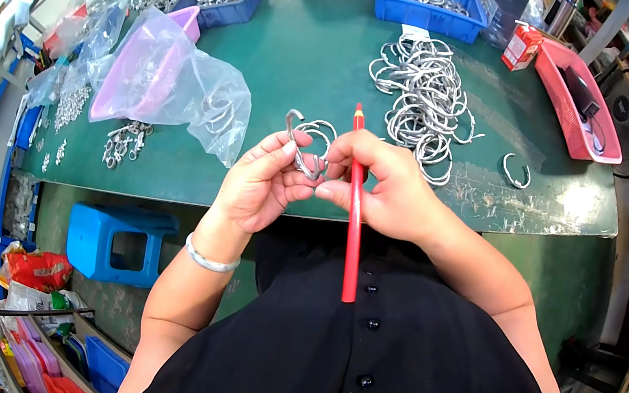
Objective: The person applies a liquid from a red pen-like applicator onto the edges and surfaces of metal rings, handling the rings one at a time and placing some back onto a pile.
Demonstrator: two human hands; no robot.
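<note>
We see both hands meeting at the near edge of the dark green tabletop, just abt centre of view. The left hand has thumb & fingers curled, pinching a small grey metal carabiner-style clip w/ a silver wire ring hooked on it; the clip pokes up at 12 o'clock from the fingertips. The right hand is closed too, fingertips touching the same clip from 3 o'clock, while a long red pencil is tucked in that hand, upright, tip toward the table, blunt end down over the black buttoned garment. A silver bangle sits on the left wrist. At 1 o'clock from the hands lies a tangled heap of silver wire rings; one loose ring lies apart at 3 o'clock. At 10 o'clock a pink plastic tray inside a clear plastic bag. Further at 12 o'clock, a blue plastic bin w/ more rings. Under the table at 8 o'clock, a blue plastic stool.
</note>
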